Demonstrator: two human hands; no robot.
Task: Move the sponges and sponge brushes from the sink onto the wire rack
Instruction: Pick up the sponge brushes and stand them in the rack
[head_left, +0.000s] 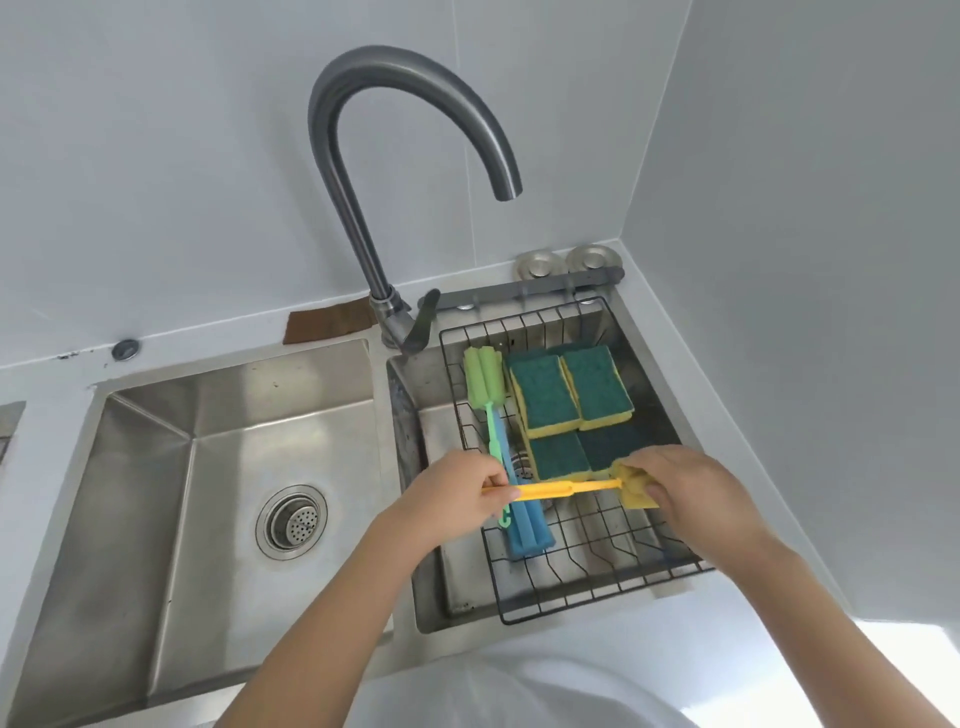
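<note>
We are holding a yellow sponge brush (566, 489) level above the wire rack (566, 587), which is sitting across the right sink basin (431, 530). Our left hand (457, 493) is pinching the free end of the handle between thumb and fingers. Our right hand (685, 488) is closing around the yellow sponge head at the other end, with the fingers curled over it.

On the rack, we are seeing four green-topped sponges (545, 397) with yellow undersides, lying flat in two rows and touching one another; the near pair is partly hidden by our right hand and the brush. To their left, a green sponge brush (485, 384) is lying with its head toward the wall. A blue sponge brush (527, 535) is lying alongside it, head toward us, its handle running under the green handle.

The left sink basin (218, 467) is showing only its drain strainer (292, 521). A curved grey tap (363, 156) is rising from the worktop (67, 371) between the two basins, its spout hanging above the rack.
</note>
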